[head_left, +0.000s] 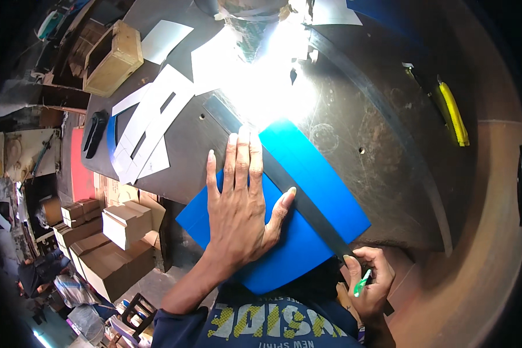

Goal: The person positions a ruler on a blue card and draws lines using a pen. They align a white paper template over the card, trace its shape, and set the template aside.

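Note:
A blue sheet (313, 168) lies at a slant over the table's near edge, with faint lines on its surface. Across it runs a long dark straightedge (310, 216), from the far left down to the near right. My left hand (236, 206) presses flat on the sheet, fingers stretched; the fingertips and thumb reach the straightedge. At the near end of the straightedge, my right hand (377, 278) is closed around a green-and-white pen (362, 283), its thumb touching the strip's end. The pen's tip cannot be made out.
White cut-out templates (156, 119) lie on the left, beside a black handle-like object (94, 134) and a wooden box (115, 58). A bright lamp glares at the far middle. On the right are a yellow cutter knife (453, 115) and a long curved metal strip (397, 124). Cardboard boxes (119, 264) stand lower left.

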### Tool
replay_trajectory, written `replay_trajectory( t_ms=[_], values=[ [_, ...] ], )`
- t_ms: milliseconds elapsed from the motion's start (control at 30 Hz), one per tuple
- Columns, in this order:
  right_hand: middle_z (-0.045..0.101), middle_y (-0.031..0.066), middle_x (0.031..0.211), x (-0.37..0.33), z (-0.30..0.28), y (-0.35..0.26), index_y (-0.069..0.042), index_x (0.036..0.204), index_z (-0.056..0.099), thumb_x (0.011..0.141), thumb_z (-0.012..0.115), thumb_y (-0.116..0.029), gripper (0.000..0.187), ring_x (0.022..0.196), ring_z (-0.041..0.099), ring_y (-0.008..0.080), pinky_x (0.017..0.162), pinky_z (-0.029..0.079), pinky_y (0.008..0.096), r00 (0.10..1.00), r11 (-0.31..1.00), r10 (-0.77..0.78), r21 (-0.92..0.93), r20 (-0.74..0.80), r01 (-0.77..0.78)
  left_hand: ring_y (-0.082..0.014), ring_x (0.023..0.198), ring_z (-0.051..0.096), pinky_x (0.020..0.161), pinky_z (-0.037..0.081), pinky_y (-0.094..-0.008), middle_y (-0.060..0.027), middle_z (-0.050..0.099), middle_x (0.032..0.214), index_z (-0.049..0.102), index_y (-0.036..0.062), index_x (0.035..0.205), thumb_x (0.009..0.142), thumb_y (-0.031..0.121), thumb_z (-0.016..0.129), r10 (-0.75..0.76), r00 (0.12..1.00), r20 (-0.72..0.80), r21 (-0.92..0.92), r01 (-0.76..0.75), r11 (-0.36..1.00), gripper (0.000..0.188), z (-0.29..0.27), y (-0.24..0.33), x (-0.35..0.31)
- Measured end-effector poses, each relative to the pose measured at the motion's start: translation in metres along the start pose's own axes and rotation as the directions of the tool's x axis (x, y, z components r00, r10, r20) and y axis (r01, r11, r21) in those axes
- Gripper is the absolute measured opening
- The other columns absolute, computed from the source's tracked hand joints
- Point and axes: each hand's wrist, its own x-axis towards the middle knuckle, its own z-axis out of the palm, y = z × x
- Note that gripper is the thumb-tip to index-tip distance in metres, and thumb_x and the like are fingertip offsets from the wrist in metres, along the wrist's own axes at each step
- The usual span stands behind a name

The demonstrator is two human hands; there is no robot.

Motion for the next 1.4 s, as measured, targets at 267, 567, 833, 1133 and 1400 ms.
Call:
replay_trajectory(
  t_ms=[267,567,833,1133,1400],
  values=[
    [0.068,0.0137,0.085,-0.002,0.001,0.004,0.001,0.097,0.063,0.089,0.076,-0.004,0.017,0.074,0.066,0.022,0.067,0.051,0.0333,0.996,0.994,0.092,0.056,0.014,-0.093,-0.0398,0.155,0.015,0.125,0.002,-0.0557,-0.0292,0.024,0.162,0.022,-0.0066,0.157,0.099,0.05,0.052,-0.015,1.0,-0.007,-0.02,0.015,1.0,0.086,-0.001,0.001,0.0],
    [0.067,0.0133,0.085,0.001,0.001,0.004,0.0,0.097,0.063,0.088,0.076,-0.004,0.017,0.074,0.066,0.021,0.067,0.05,0.0327,0.996,0.994,0.087,0.059,0.021,-0.089,-0.0383,0.154,0.02,0.124,0.007,-0.0569,-0.0258,0.028,0.161,0.024,-0.0054,0.156,0.097,0.051,0.056,-0.022,0.999,-0.03,-0.025,0.021,0.999,0.087,-0.001,0.002,0.001],
    [0.067,0.0126,0.085,0.0,0.001,0.008,0.0,0.096,0.062,0.087,0.077,-0.004,0.018,0.071,0.063,0.0199,0.062,0.047,0.0322,0.999,0.999,0.033,0.023,0.013,-0.034,-0.0376,0.154,0.02,0.124,0.006,-0.0569,-0.0249,0.027,0.162,0.024,-0.0046,0.157,0.097,0.051,0.056,-0.021,1.0,-0.017,-0.03,0.02,0.999,0.088,-0.001,0.001,0.0],
    [0.061,0.0141,0.091,0.021,-0.021,-0.003,-0.004,0.098,0.064,0.093,0.06,-0.031,0.028,0.083,0.06,0.0271,0.07,0.047,0.0385,0.944,0.944,-0.285,-0.219,-0.165,0.247,-0.0391,0.155,0.014,0.125,0.002,-0.0566,-0.0273,0.023,0.163,0.022,-0.0038,0.158,0.099,0.054,0.05,-0.023,1.0,0.004,-0.028,0.023,0.999,0.087,-0.001,0.0,0.001],
    [0.057,0.0223,0.103,0.1,-0.005,-0.042,0.003,0.105,0.053,0.11,0.033,-0.047,0.054,0.077,0.064,0.0246,0.07,0.059,0.0357,0.914,0.792,-0.375,0.567,0.155,0.228,-0.0372,0.156,0.015,0.125,0.004,-0.0573,-0.0254,0.024,0.163,0.023,-0.003,0.158,0.1,0.053,0.05,-0.04,0.999,0.004,-0.061,0.04,0.997,0.085,-0.003,-0.001,0.0]
  ],
)
